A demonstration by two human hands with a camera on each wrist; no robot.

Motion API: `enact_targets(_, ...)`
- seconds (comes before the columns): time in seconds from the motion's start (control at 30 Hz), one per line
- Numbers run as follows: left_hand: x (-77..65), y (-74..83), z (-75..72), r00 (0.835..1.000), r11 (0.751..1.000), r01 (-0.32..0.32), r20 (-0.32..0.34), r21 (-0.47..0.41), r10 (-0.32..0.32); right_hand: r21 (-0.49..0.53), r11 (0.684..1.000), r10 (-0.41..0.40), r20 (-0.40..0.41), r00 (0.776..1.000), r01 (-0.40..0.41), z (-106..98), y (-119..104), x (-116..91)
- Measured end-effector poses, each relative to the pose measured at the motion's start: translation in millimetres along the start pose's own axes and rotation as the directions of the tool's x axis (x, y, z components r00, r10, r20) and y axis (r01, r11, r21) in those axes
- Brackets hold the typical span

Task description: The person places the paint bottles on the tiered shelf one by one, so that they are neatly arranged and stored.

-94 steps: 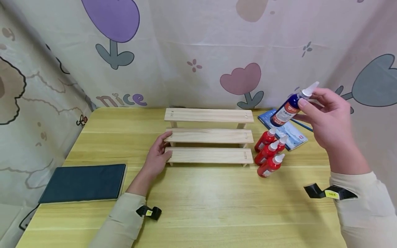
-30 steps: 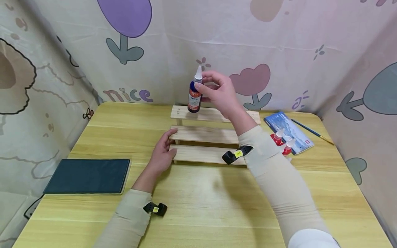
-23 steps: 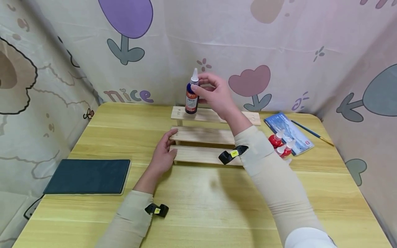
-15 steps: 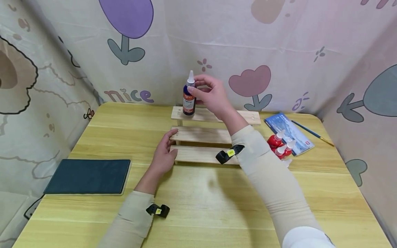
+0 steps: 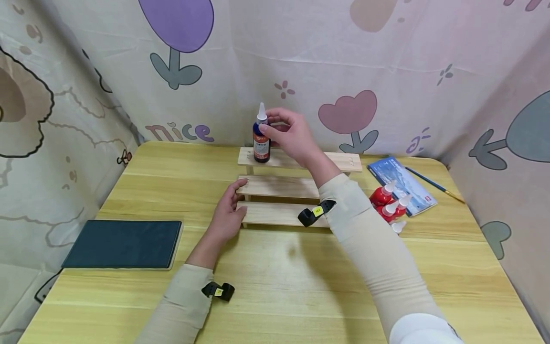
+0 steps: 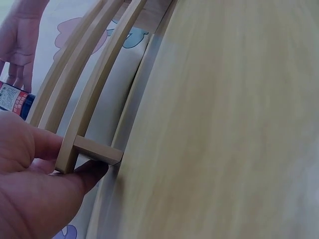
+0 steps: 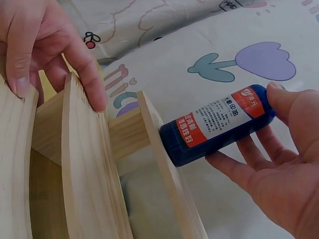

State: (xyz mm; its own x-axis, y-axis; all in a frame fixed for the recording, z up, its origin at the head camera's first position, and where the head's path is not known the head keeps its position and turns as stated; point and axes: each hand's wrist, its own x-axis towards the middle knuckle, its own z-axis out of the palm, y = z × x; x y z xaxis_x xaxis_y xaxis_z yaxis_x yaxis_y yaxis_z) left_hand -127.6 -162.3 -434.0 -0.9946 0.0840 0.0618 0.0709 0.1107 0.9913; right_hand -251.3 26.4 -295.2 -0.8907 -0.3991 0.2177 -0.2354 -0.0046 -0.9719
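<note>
A three-step wooden rack [image 5: 283,185] stands at the back of the table. My left hand [image 5: 225,210] grips its left end, with thumb and fingers around the lower boards. On the left part of the top step, a blue ink bottle [image 5: 261,147] with a white nozzle cap stands upright. My right hand [image 5: 294,136] holds that bottle near its shoulder, thumb in front and fingers behind. The right wrist view shows the base of the ink bottle [image 7: 214,124] against the top board [image 7: 172,174]. My right forearm hides the right ends of the lower steps.
Several red bottles [image 5: 381,196] with white caps stand to the right of the rack, partly behind my right sleeve. Beyond them lie a blue booklet [image 5: 406,184] and a paintbrush [image 5: 434,184]. A flat dark notebook-like object [image 5: 122,243] lies at the left.
My right hand has carried the ink bottle from above the red bottles leftward to the rack's top step, then slid slightly left and down. The left hand keeps its grip on the rack.
</note>
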Motion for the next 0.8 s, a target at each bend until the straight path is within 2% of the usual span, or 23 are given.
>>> enact_targets(0.23,-1.3,2.4,-0.4,1.0,1.0,0.008,0.005,0.006,-0.008,-0.045,0.999,-0.019,0.011,1.0,0.02,0.2,-0.6,-1.2)
enact_targets(0.63,-0.1,0.3,0.8,1.0,1.0,-0.001,0.009,0.002,0.001,-0.037,0.996,-0.086,0.003,0.996,0.086,0.2,0.8,-1.3)
enact_targets(0.8,-0.5,1.9,1.1,1.0,1.0,-0.005,0.002,-0.002,0.005,-0.028,0.993,-0.117,-0.045,0.992,0.116,-0.2,-3.0,-4.4)
